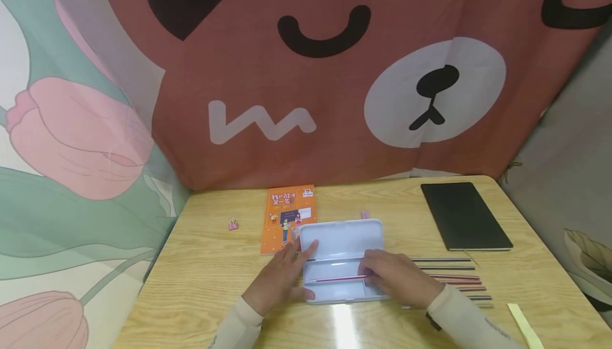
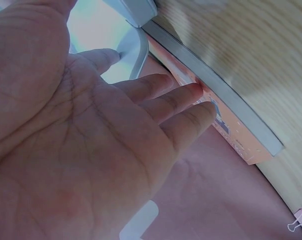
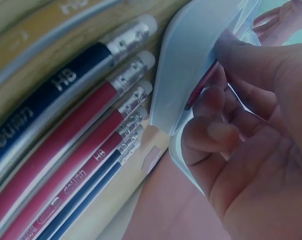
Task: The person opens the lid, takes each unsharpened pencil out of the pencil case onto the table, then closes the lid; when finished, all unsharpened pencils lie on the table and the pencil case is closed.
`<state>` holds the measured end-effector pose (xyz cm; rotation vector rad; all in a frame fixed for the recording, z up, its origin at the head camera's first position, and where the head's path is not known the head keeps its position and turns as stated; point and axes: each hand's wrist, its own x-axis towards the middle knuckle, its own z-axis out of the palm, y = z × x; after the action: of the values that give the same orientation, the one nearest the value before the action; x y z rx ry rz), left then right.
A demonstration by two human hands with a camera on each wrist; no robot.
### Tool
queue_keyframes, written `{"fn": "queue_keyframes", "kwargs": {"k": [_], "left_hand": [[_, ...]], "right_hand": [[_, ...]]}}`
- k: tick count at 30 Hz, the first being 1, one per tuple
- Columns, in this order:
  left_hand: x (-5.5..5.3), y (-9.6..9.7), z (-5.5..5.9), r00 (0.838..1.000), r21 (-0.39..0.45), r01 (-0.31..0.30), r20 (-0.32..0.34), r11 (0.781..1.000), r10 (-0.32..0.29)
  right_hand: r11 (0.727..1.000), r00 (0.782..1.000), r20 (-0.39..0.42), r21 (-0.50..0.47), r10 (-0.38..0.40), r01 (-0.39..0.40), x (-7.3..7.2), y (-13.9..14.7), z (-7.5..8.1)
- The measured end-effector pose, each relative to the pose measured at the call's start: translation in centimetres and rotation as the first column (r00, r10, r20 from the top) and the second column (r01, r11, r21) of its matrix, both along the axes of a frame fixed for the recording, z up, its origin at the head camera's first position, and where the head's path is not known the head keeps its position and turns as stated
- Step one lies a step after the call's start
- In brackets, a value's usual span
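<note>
An open pale blue pencil case (image 1: pixel 334 291) lies on the table, its lid (image 1: pixel 341 240) tipped back on the far side. My right hand (image 1: pixel 399 276) reaches over its right edge and pinches one end of a red pencil (image 1: pixel 337 279), which lies lengthwise across the case. In the right wrist view the thumb and fingers close around a bit of the red pencil (image 3: pixel 203 86). My left hand (image 1: pixel 282 277) is at the case's left end, its thumb at the near corner and its other fingers extended by the lid. The left wrist view shows those fingers (image 2: pixel 173 102) mostly straight.
Several pencils (image 1: pixel 454 283), dark, red and yellow, lie in a row right of the case. Behind it are an orange book (image 1: pixel 274 232) and a pink eraser (image 1: pixel 365 214). A black notebook (image 1: pixel 464 216), a pink binder clip (image 1: pixel 232 224) and a yellow strip (image 1: pixel 525 326) lie farther out.
</note>
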<state>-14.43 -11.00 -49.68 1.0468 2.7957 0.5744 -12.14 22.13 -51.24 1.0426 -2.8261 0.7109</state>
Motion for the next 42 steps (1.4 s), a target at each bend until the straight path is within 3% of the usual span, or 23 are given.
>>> {"fn": "queue_keyframes", "kwargs": {"k": [8, 15, 24, 27, 31, 37, 42], "left_hand": [[0.1, -0.1, 0.0, 1.000, 0.027, 0.008, 0.000, 1.000, -0.008], [-0.1, -0.2, 0.0, 1.000, 0.031, 0.016, -0.020, 0.999, -0.015], [-0.3, -0.4, 0.5, 1.000, 0.026, 0.005, 0.016, 1.000, -0.005], [-0.3, -0.5, 0.6, 1.000, 0.026, 0.003, 0.026, 1.000, -0.004], [-0.3, -0.6, 0.4, 0.999, 0.036, 0.001, 0.037, 0.999, -0.002], [-0.1, -0.6, 0.1, 1.000, 0.050, 0.018, 0.017, 0.999, -0.019], [-0.2, -0.4, 0.1, 1.000, 0.044, 0.023, 0.010, 0.999, -0.024]], "right_hand": [[0.999, 0.999, -0.011, -0.032, -0.039, 0.039, 0.2, 0.2, 0.3], [0.989, 0.989, -0.023, -0.027, -0.144, 0.144, 0.9, 2.3, 2.4], [0.958, 0.962, 0.005, 0.087, -0.274, 0.273, 3.8, 8.4, 3.8], [0.947, 0.952, 0.012, 0.113, -0.304, 0.301, 5.1, 10.6, 3.4], [0.939, 0.939, 0.091, 0.122, -0.332, 0.320, 6.4, 13.3, 2.6], [0.912, 0.880, 0.260, 0.211, -0.398, 0.351, 7.9, 15.6, 1.6], [0.892, 0.828, 0.347, 0.281, -0.440, 0.355, 8.9, 16.3, 0.9]]}}
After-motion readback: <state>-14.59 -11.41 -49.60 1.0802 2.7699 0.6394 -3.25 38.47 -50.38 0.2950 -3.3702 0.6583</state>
